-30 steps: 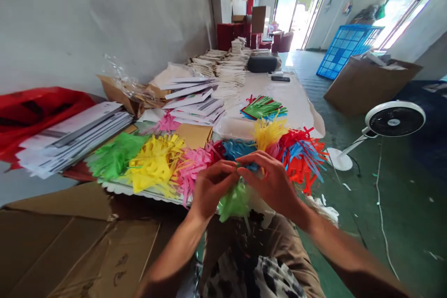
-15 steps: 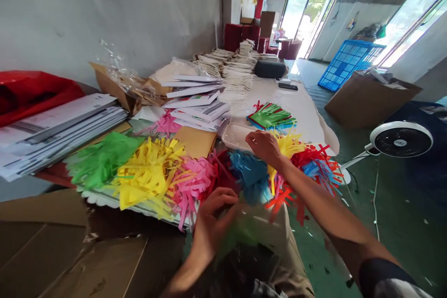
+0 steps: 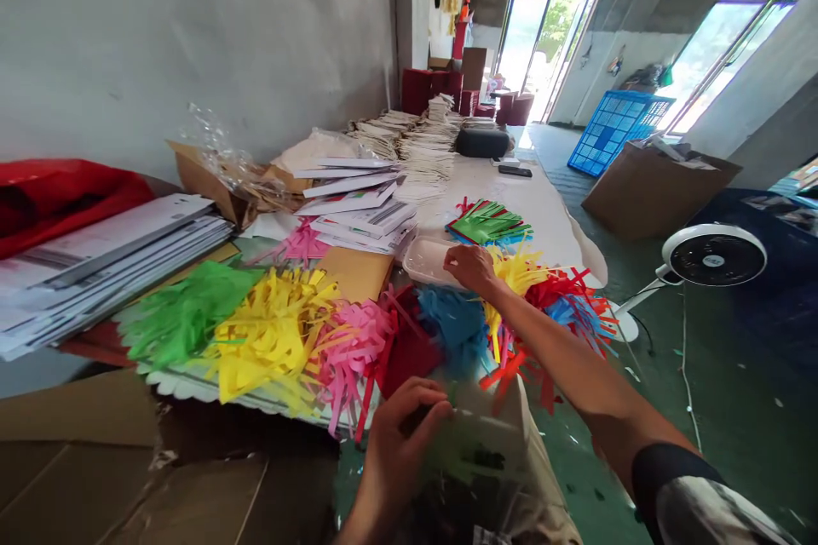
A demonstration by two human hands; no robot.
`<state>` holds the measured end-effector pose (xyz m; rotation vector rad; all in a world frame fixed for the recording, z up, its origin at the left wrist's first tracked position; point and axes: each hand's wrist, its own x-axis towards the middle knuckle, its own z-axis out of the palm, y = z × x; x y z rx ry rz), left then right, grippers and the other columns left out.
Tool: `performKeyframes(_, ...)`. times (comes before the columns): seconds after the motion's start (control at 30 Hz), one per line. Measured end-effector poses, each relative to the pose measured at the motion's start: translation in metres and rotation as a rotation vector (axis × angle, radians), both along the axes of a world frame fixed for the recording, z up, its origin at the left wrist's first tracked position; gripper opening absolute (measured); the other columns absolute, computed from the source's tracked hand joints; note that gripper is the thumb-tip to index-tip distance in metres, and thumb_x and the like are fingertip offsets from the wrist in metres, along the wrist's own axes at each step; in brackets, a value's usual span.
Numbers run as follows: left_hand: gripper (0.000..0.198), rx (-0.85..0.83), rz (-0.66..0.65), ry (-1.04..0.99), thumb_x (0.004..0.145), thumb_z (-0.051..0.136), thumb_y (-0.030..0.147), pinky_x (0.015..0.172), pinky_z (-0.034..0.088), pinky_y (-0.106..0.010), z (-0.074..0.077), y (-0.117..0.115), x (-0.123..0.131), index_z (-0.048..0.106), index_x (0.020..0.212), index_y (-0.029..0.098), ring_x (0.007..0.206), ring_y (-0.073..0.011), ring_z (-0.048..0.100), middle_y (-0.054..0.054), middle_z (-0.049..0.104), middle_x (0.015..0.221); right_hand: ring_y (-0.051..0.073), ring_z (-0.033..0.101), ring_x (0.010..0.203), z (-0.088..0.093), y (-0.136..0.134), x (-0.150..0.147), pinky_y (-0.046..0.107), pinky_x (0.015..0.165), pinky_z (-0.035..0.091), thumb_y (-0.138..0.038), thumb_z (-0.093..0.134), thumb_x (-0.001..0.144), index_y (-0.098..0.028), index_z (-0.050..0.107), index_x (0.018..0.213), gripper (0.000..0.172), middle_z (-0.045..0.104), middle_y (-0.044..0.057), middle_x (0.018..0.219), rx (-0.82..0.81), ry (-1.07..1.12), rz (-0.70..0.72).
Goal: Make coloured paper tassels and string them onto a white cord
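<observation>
1. The left hand (image 3: pixel 406 447), fingers drawn narrow, holds the edge of a clear plastic bag (image 3: pixel 486 451) at the lap, with green inside.
2. Beyond that hand, a scallop-edged tray (image 3: pixel 192 385) carries fringed paper bunches; the yellow bunch (image 3: pixel 274 332) is largest.
3. The right hand (image 3: pixel 469 266), curled, sits at the rim of a white foam tray (image 3: pixel 425 262); whether it grips anything, I cannot tell.
4. Past it lies a small green fringed bundle (image 3: pixel 489 221).

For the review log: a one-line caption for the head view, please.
Right hand at the edge of a white plastic tray beside fringed coloured paper bunches; left hand holding a clear plastic bag.
</observation>
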<state>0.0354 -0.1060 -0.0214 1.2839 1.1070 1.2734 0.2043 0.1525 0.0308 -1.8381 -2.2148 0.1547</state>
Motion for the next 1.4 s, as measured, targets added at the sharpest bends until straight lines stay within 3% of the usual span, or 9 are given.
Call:
performKeyframes(0.13, 0.025, 0.026, 0.053, 0.025, 0.089, 0.078, 0.039, 0.071, 0.051, -0.023, 0.018, -0.01, 0.001, 0.079, 0.076, 0.018, 0.081, -0.0169, 0.066, -0.006, 0.068, 0.087, 0.021, 0.072, 0.105, 0.017, -0.029, 0.001, 0.031, 0.095, 0.048, -0.026, 0.061, 0.098, -0.02, 0.079, 0.105, 0.021, 0.079, 0.009, 0.114, 0.094, 0.169, 0.035)
performKeyframes(0.23, 0.02, 0.07, 0.132, 0.031, 0.087, 0.08, 0.033, 0.075, 0.052, -0.024, 0.035, -0.018, -0.001, 0.078, 0.073, 0.019, 0.085, -0.0176, 0.066, -0.006, 0.069, 0.089, 0.016, 0.072, 0.093, 0.023, -0.076, 0.001, 0.027, 0.087, 0.051, -0.032, 0.056, 0.102, -0.019, 0.075, 0.11, 0.024, 0.08, 0.005, 0.101, 0.098, 0.358, 0.111)
performKeyframes(0.33, 0.018, 0.121, 0.228, 0.012, 0.085, 0.082, 0.029, 0.075, 0.053, -0.024, 0.051, -0.024, 0.0, 0.077, 0.071, 0.019, 0.086, -0.0171, 0.066, -0.006, 0.07, 0.091, 0.016, 0.071, 0.081, 0.023, -0.14, 0.005, 0.027, 0.078, 0.054, -0.042, 0.066, 0.098, -0.019, 0.073, 0.1, 0.025, 0.078, 0.003, 0.087, -0.041, 0.91, 0.255)
performKeyframes(0.4, 0.017, 0.17, 0.27, -0.014, 0.085, 0.083, 0.026, 0.075, 0.053, -0.024, 0.059, -0.025, 0.005, 0.077, 0.07, 0.019, 0.086, -0.0165, 0.066, -0.005, 0.069, 0.09, 0.016, 0.07, 0.077, 0.022, -0.183, 0.01, 0.028, 0.074, 0.055, -0.046, 0.074, 0.093, -0.02, 0.074, 0.095, 0.026, 0.076, 0.002, 0.084, -0.178, 1.223, 0.261)
performKeyframes(0.57, 0.012, 0.232, 0.232, -0.045, 0.086, 0.083, 0.021, 0.075, 0.053, -0.024, 0.068, -0.028, 0.025, 0.077, 0.076, 0.019, 0.085, -0.0148, 0.067, -0.004, 0.07, 0.092, 0.012, 0.064, 0.077, 0.018, -0.249, 0.022, 0.023, 0.066, 0.05, -0.04, 0.086, 0.085, -0.024, 0.079, 0.089, 0.018, 0.072, 0.0, 0.091, -0.303, 1.527, 0.182)
performKeyframes(0.9, 0.013, 0.261, 0.166, -0.014, 0.087, 0.082, 0.022, 0.08, 0.055, -0.027, 0.071, -0.035, 0.046, 0.076, 0.076, 0.018, 0.088, -0.0165, 0.068, -0.005, 0.07, 0.092, 0.013, 0.061, 0.079, 0.011, -0.269, 0.029, 0.023, 0.068, 0.049, -0.046, 0.086, 0.085, -0.024, 0.078, 0.089, 0.023, 0.071, 0.001, 0.092, -0.315, 1.669, 0.053)
performKeyframes(1.03, 0.013, 0.246, 0.166, -0.028, 0.087, 0.083, 0.023, 0.079, 0.055, -0.026, 0.072, -0.035, 0.051, 0.076, 0.076, 0.019, 0.088, -0.0161, 0.068, -0.005, 0.07, 0.092, 0.014, 0.062, 0.085, 0.007, -0.272, 0.029, 0.024, 0.076, 0.052, -0.043, 0.086, 0.086, -0.025, 0.077, 0.089, 0.02, 0.071, 0.001, 0.093, -0.294, 1.695, 0.079)
performKeyframes(1.17, 0.015, 0.231, 0.165, -0.024, 0.088, 0.082, 0.025, 0.078, 0.055, -0.027, 0.073, -0.035, 0.054, 0.076, 0.076, 0.019, 0.087, -0.0162, 0.068, -0.005, 0.07, 0.091, 0.015, 0.062, 0.082, 0.005, -0.274, 0.027, 0.026, 0.074, 0.052, -0.046, 0.082, 0.089, -0.024, 0.075, 0.089, 0.023, 0.071, 0.002, 0.09, -0.267, 1.652, 0.078)
performKeyframes(1.4, 0.01, 0.246, 0.156, -0.037, 0.088, 0.082, 0.024, 0.081, 0.055, -0.028, 0.065, -0.033, 0.055, 0.077, 0.08, 0.02, 0.091, -0.0172, 0.068, -0.005, 0.07, 0.095, 0.016, 0.063, 0.088, -0.002, -0.279, 0.025, 0.027, 0.081, 0.053, -0.046, 0.08, 0.09, -0.025, 0.076, 0.093, 0.021, 0.071, 0.002, 0.092, -0.247, 1.632, 0.101)
